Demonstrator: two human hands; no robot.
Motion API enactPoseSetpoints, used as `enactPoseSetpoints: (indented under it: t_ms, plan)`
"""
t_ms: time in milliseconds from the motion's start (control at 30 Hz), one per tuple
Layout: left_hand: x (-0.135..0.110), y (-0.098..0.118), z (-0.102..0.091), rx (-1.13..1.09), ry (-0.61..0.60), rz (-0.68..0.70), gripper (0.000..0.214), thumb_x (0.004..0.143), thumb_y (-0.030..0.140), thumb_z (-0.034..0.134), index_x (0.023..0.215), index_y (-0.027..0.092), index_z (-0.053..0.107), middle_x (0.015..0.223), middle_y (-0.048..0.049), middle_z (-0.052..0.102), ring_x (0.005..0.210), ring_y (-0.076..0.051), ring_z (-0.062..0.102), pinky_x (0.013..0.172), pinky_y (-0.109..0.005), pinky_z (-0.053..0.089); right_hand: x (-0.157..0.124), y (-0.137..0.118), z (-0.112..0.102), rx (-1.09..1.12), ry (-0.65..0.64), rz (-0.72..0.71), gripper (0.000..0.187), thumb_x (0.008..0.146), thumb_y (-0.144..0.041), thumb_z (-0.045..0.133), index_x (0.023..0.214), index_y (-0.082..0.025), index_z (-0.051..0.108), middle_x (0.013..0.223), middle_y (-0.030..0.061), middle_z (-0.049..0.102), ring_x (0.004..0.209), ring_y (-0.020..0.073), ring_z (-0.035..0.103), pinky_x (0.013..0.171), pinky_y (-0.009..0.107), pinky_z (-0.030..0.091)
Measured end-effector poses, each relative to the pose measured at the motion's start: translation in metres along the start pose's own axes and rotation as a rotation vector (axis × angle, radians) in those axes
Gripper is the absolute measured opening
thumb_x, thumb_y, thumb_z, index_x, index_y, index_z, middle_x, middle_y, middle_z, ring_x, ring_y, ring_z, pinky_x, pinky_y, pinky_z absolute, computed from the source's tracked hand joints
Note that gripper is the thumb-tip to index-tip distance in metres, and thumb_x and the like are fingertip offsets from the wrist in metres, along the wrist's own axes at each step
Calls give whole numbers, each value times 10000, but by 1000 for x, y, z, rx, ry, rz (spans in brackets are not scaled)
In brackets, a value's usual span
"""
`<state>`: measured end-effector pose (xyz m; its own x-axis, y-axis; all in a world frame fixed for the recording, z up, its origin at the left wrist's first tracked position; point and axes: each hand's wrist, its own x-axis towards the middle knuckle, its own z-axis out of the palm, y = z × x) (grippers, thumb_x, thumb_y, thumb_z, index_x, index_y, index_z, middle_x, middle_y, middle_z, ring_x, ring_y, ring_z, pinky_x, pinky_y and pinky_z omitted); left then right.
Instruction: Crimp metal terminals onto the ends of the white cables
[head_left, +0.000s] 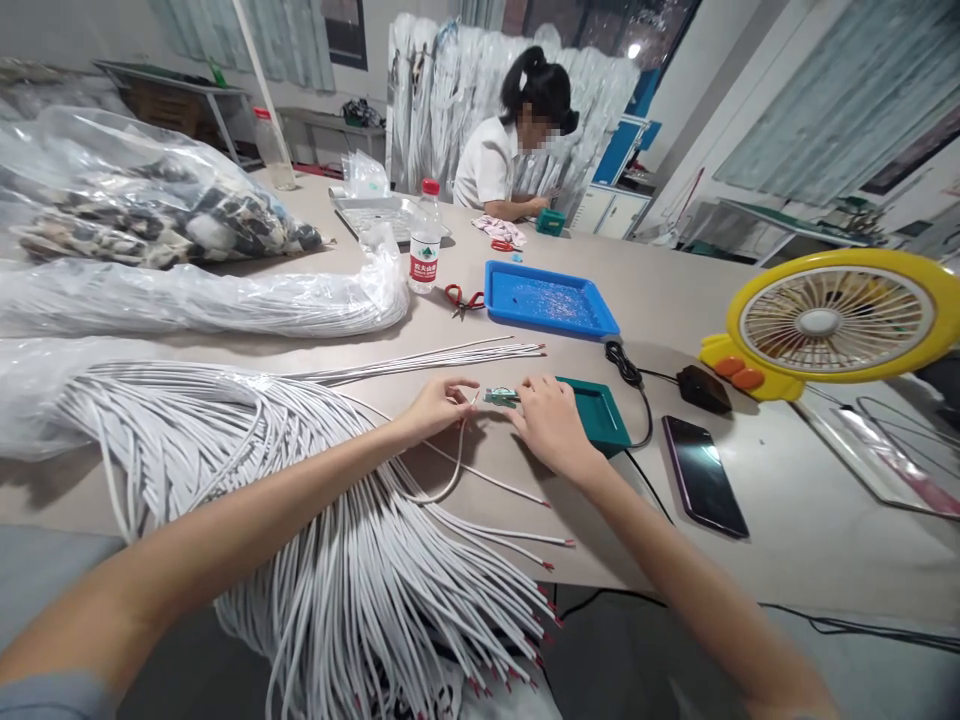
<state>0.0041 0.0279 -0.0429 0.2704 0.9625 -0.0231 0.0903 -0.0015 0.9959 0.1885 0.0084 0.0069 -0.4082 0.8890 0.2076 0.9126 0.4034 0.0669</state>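
Observation:
My left hand (pixel 441 408) pinches the end of a white cable (pixel 459 455) between thumb and fingertips, and the cable loops down toward the pile. Just right of that cable end is the narrow greenish tip (pixel 501 396) of a small green bench device (pixel 604 408). My right hand (pixel 551 420) is curled over the front of this device, with thumb and fingers on either side, hiding its middle. A big bundle of white cables (pixel 360 560) with red ends fans out under my left arm and over the table's near edge.
A blue tray (pixel 551 300) with small scraps, red-handled cutters (pixel 463 300) and a water bottle (pixel 425 240) stand beyond my hands. To the right are a phone (pixel 703 475), a black adapter (pixel 703 390) and a yellow fan (pixel 825 320). Across the table sits a co-worker (pixel 491 160).

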Motion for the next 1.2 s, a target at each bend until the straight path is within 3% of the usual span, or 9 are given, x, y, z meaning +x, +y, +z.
enactPoseSetpoints:
  t_ms: [200, 467, 633, 900, 1200]
  plan:
    - [-1, -2, 2, -7, -48, 26, 395, 740, 128, 619, 1132, 75, 604, 596, 12, 586, 449, -72, 541, 452, -170, 421, 9, 7, 10, -189, -95, -76, 180, 850, -222, 504, 952, -132, 622, 1026, 136, 622, 1009, 272, 494, 869, 416, 302]
    - [1, -3, 1, -104, 2, -38, 348, 776, 110, 597, 1121, 88, 633, 670, -31, 647, 504, -88, 593, 510, -192, 471, 23, 14, 6, -173, -196, -117, 182, 856, -249, 494, 846, -132, 633, 982, 125, 631, 955, 249, 529, 822, 368, 297]
    - [1, -2, 0, -78, 6, -39, 290, 731, 96, 640, 1018, 60, 663, 553, -16, 625, 421, -73, 528, 450, -176, 416, 25, 10, 1, -161, -236, -137, 167, 839, -211, 510, 797, -120, 643, 953, 129, 643, 919, 239, 545, 765, 342, 290]
    - [5, -8, -1, -69, 21, -116, 313, 665, 92, 685, 972, 31, 671, 559, -37, 647, 421, -74, 502, 443, -190, 397, 23, 7, 3, -143, -235, -172, 168, 836, -177, 509, 794, -116, 660, 933, 133, 659, 925, 241, 553, 781, 358, 281]
    - [5, -9, -3, -44, -2, -96, 318, 658, 82, 671, 971, 28, 669, 564, -36, 653, 437, -81, 533, 444, -184, 410, 21, 7, 5, -79, -221, -184, 182, 847, -231, 530, 804, -111, 659, 930, 135, 655, 926, 248, 553, 832, 370, 298]
